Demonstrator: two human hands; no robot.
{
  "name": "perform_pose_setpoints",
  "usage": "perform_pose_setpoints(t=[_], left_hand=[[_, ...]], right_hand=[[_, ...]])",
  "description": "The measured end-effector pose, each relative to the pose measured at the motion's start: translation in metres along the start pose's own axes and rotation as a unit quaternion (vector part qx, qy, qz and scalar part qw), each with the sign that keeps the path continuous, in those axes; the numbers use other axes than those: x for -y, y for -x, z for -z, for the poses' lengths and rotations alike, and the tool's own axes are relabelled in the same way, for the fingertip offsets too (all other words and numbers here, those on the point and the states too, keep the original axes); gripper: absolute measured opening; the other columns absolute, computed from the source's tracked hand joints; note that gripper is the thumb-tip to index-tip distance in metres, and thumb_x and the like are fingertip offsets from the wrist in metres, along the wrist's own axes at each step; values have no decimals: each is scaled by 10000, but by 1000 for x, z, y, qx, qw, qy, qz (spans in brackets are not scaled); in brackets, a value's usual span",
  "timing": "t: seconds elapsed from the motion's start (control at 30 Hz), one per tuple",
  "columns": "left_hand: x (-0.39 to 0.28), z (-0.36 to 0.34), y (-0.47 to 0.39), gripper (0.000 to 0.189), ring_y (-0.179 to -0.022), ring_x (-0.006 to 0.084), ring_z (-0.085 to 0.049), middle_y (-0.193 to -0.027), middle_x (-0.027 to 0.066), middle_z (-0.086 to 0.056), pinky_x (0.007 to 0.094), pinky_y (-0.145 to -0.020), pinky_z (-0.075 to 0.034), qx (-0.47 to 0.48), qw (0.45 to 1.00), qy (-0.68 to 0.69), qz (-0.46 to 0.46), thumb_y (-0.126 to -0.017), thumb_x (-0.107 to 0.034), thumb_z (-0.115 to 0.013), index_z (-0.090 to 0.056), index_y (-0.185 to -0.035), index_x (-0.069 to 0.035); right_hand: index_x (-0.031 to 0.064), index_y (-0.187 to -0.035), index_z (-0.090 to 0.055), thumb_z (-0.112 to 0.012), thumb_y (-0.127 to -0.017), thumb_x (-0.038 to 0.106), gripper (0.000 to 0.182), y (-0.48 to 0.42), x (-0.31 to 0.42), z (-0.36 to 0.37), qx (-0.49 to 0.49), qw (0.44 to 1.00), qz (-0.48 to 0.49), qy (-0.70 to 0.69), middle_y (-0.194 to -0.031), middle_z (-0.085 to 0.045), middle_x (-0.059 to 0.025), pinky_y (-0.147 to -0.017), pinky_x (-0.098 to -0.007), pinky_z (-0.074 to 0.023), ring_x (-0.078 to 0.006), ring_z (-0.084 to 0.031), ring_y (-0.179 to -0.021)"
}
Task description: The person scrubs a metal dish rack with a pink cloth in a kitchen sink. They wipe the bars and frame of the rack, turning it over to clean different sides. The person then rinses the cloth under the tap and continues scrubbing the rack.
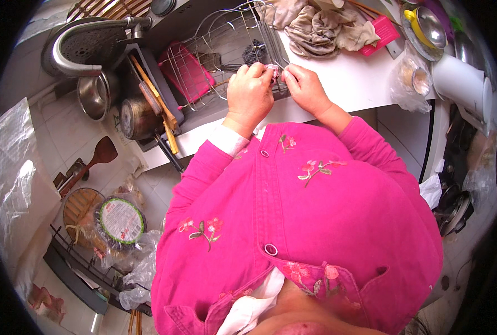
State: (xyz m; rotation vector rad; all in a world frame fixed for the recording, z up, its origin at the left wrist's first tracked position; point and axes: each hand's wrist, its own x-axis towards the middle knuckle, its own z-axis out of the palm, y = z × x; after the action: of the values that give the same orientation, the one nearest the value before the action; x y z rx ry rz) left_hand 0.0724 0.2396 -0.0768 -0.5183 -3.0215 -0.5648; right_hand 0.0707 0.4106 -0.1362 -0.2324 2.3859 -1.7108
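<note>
My left hand (pixel 249 90) is closed on a small crumpled pinkish cloth (pixel 274 74) at the front edge of the sink, near a wire dish rack (pixel 231 25). Just right of it, my right hand (pixel 305 88) pinches a thin metal wire of the rack between thumb and forefinger. The cloth lies between the two hands and touches the rack's corner. Inside or behind the rack's wires are a pink plastic basket (pixel 189 73) and a dark scouring pad (pixel 254 51). My left fingers hide part of the cloth.
Left of the rack stand a curved faucet (pixel 60 54), a metal pot (pixel 137 117) and wooden utensils (pixel 152 94). Crumpled grey-beige rags (pixel 315 31) and a pink plastic scraper-like item (pixel 380 35) lie on the white counter (pixel 340 79). A white pitcher (pixel 459 79) and a bagged jar (pixel 416 79) are at the right.
</note>
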Motion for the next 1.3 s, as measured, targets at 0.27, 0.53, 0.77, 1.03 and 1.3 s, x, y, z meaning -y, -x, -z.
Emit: perform_pose_setpoints(t=[0.27,0.53,0.77,1.03,1.3], left_hand=[[9,13,4,214,-860,268,-621,-922,37,-663,382,-729,-516,78,995,66,-13,-753,-110,-733,-755,-966,-110],[14,18,1,246,-842,288,-633,-950,95,-652,363,-745,-513,-136,977,139,85,-749,-57,-738,-736,-994,-76],[-4,1,3,278,-870,268,-608,-946,47,-630,386,-739,-507,-2,998,66,7,-740,-83,-729,-733,-1015,-120],[1,25,-10,184,-795,284,-646,-888,92,-649,372,-704,-528,72,978,180,78,-737,-109,-771,-748,-909,-49],[28,30,-30,224,-803,237,-636,-915,89,-624,343,-677,-518,-108,990,80,36,-760,-91,-777,-746,-982,-94]], right_hand=[[5,-848,-602,-546,-946,103,150,-3,0,1,19,1000,4,-4,-790,-628,-177,-685,-404,-496,-357,-623,-733],[8,-827,-620,-564,-952,130,183,-5,3,6,22,1000,-11,-13,-751,-621,-168,-660,-379,-489,-313,-619,-698],[-7,-856,-615,-569,-977,166,215,-1,-3,3,29,996,-73,-45,-732,-595,-181,-619,-369,-466,-270,-560,-617],[-4,-841,-616,-570,-978,178,233,1,-7,4,36,996,-70,-41,-704,-580,-159,-607,-359,-456,-248,-529,-594],[16,-816,-641,-554,-983,183,251,0,-4,6,46,993,-82,-65,-672,-580,-117,-597,-335,-445,-191,-527,-589]])
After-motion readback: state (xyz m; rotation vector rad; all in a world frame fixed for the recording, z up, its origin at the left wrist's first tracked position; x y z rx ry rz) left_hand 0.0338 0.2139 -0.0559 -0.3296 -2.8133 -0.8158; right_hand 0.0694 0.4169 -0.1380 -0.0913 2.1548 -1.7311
